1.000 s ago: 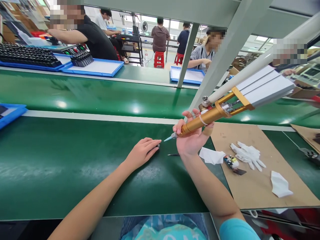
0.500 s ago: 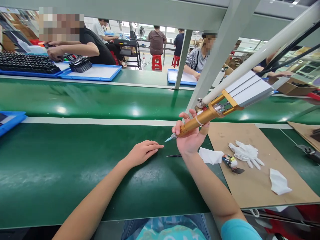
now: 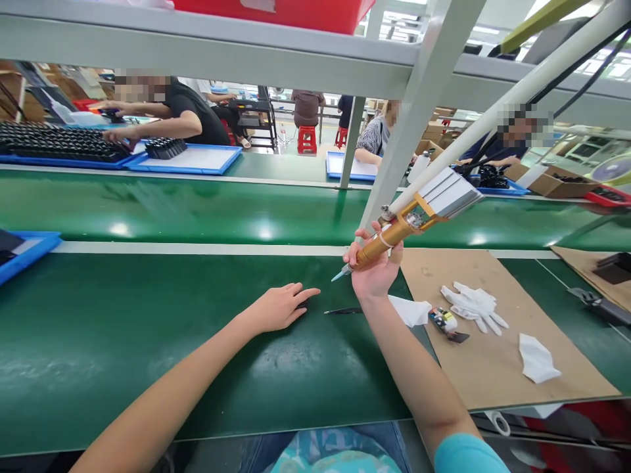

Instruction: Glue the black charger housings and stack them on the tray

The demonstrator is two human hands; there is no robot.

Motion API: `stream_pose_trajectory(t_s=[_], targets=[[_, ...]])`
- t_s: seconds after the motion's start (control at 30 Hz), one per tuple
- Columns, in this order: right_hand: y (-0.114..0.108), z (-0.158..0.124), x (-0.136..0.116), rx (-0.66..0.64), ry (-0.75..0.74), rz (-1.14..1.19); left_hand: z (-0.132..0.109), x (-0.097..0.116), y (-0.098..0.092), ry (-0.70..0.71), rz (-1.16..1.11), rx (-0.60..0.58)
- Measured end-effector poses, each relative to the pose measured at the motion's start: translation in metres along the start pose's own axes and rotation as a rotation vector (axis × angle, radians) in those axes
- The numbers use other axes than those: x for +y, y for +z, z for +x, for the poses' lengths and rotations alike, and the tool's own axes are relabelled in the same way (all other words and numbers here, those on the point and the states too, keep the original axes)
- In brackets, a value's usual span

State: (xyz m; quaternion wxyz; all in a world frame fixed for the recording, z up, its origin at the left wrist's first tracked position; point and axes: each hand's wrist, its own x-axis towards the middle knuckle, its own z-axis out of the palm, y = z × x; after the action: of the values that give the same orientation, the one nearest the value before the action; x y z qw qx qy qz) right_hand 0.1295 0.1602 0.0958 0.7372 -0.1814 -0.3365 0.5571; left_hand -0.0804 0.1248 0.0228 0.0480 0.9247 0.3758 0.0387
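My right hand (image 3: 375,268) is wrapped round a gold dispensing gun (image 3: 389,235), its pale blue nozzle tip (image 3: 339,274) slanting down to the left above the green bench mat (image 3: 148,328). The gun runs back into a white tube (image 3: 493,112) and a grey block (image 3: 451,192). My left hand (image 3: 279,306) lies flat on the mat with fingers stretched out, covering a small dark part that barely shows at the fingertips. Thin black tweezers (image 3: 342,311) lie on the mat between my two hands.
A brown cardboard sheet (image 3: 493,368) to the right carries white gloves (image 3: 473,303), white wipes (image 3: 536,358) and a small coloured piece (image 3: 444,320). Beyond the green conveyor (image 3: 197,210) stand blue trays (image 3: 187,159) and other people at work. A grey post (image 3: 409,125) rises behind my right hand.
The camera has tilted up, so both hands sit a little lower and smaller in view. My left hand stays on the mat, fingers slightly more spread. The gun keeps its pose.
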Motion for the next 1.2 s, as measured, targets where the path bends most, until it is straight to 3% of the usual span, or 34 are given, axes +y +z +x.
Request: stream_pose_trajectory(t_s=[0.1, 0.23, 0.37, 0.47, 0.57, 0.7, 0.8, 0.87, 1.0, 1.1, 1.2], targets=[[-0.010, -0.004, -0.009, 0.001, -0.001, -0.007, 0.000, -0.009, 0.000, -0.056, -0.005, 0.032], [-0.032, -0.014, -0.025, 0.032, -0.030, -0.034, 0.004, -0.048, 0.000, -0.264, 0.026, 0.164], [-0.051, -0.022, -0.038, 0.079, -0.054, -0.066, 0.012, -0.076, -0.004, -0.327, 0.081, 0.153], [-0.058, -0.026, -0.043, 0.087, -0.060, -0.065, 0.026, -0.063, -0.008, -0.356, 0.136, 0.307], [-0.059, -0.028, -0.044, 0.081, -0.056, -0.064, 0.059, -0.029, -0.007, -0.256, -0.026, 0.426], [-0.057, -0.031, -0.044, 0.055, -0.056, -0.100, 0.123, 0.006, 0.009, -0.054, -0.434, 0.248], [-0.056, -0.032, -0.045, 0.042, -0.073, -0.108, 0.161, 0.012, 0.021, -0.001, -0.503, 0.209], [-0.056, -0.032, -0.045, 0.036, -0.084, -0.104, 0.173, 0.011, 0.024, 0.007, -0.540, 0.210], [-0.058, -0.031, -0.045, 0.038, -0.076, -0.098, 0.157, 0.004, 0.015, -0.052, -0.601, 0.219], [-0.056, -0.031, -0.043, 0.035, -0.059, -0.080, 0.112, -0.006, -0.001, -0.085, -0.627, 0.187], [-0.046, -0.031, -0.037, 0.022, -0.059, -0.063, 0.061, -0.017, -0.014, -0.105, -0.669, 0.061]])
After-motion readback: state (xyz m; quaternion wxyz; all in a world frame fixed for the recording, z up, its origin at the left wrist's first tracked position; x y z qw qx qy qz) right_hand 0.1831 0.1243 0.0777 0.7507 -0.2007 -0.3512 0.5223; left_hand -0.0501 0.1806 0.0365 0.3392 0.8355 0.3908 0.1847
